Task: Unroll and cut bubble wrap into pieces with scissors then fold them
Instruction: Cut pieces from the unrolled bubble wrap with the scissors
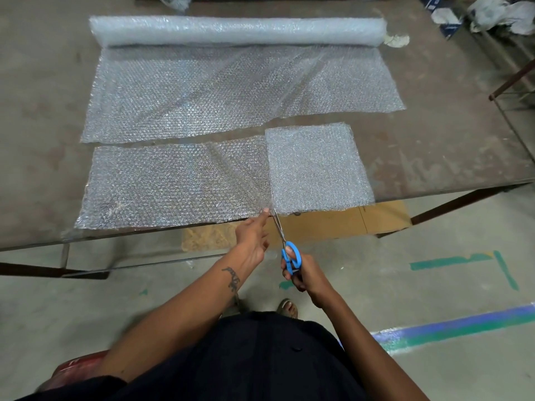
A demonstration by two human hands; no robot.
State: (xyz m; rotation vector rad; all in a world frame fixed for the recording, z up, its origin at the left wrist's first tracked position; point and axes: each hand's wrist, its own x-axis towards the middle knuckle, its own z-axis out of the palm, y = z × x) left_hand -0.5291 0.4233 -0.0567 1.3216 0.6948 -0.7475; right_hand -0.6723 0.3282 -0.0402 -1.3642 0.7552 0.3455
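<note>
Gripping blue scissors [290,257], right hand [301,273]; left hand [253,241] pinches strip [173,183]; roll [237,30] beyond.

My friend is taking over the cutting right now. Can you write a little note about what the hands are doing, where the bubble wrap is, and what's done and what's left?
Left hand: fingertips pinch the near edge of the cut strip at the table edge.
Right hand: grips the blue scissors, blades at the strip's near edge, beside the folded piece.
The roll lies at the back, with its unrolled sheet spread toward you.
Done: a strip cut off the sheet; one folded-looking piece lies on its right end.
Left: cut across the strip here, fold the pieces, then cut more.
</note>
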